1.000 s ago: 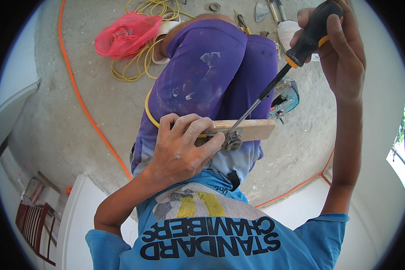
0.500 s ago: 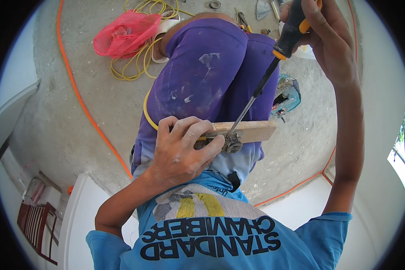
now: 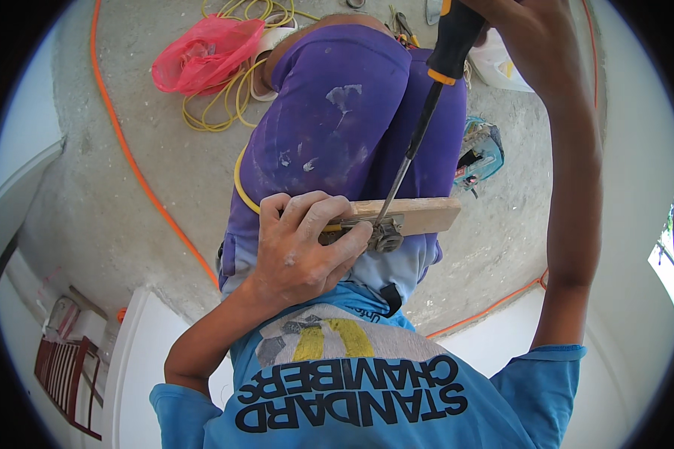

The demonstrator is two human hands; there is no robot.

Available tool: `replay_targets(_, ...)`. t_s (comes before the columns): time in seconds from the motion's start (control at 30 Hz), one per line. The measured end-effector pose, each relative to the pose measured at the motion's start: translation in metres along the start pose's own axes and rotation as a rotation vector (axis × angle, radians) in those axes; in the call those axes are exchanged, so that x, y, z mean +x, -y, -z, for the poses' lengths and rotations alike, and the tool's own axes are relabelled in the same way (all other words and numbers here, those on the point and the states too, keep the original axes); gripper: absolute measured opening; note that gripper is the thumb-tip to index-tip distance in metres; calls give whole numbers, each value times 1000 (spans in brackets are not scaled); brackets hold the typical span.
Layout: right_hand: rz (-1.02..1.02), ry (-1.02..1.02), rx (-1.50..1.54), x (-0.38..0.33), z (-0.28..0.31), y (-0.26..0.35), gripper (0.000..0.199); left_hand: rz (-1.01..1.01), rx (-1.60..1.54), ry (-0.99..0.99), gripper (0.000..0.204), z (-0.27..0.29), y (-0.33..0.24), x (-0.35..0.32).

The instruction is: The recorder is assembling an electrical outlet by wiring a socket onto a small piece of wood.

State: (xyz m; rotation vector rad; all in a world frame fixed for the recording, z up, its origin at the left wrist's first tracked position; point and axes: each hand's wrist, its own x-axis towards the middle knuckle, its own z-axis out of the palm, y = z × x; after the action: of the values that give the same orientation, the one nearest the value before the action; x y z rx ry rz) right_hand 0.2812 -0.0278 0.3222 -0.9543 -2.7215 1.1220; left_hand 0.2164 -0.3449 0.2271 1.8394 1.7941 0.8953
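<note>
Left hand [image 3: 299, 251] grip closed around pale wooden block [image 3: 416, 215] and small grey metal fitting [image 3: 386, 238], picture centre, over purple-trousered knees [image 3: 337, 127] | right hand [image 3: 535, 37] at 1 o'clock, grip wrapped on black-and-orange-handled screwdriver [image 3: 427, 112], tip touching fitting | pink plastic bag [image 3: 202, 56] and yellow cable coil [image 3: 221, 105] at 11 o'clock on concrete floor [image 3: 127, 224] | teal power tool [image 3: 481, 153] at 3 o'clock.

pink plastic bag [image 3: 202, 52] lies on the floor, upper left.

blue tee w/ black print, purple paint-flecked trousers
</note>
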Motion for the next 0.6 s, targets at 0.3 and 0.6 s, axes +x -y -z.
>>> replay_targets(0.3,-119,145,5,2,1,16,40,18,-25,-65,23,-8,0,-6)
replay_targets(0.6,161,335,900,7,-12,-33,40,-36,-1,-54,19,-11,2,-8)
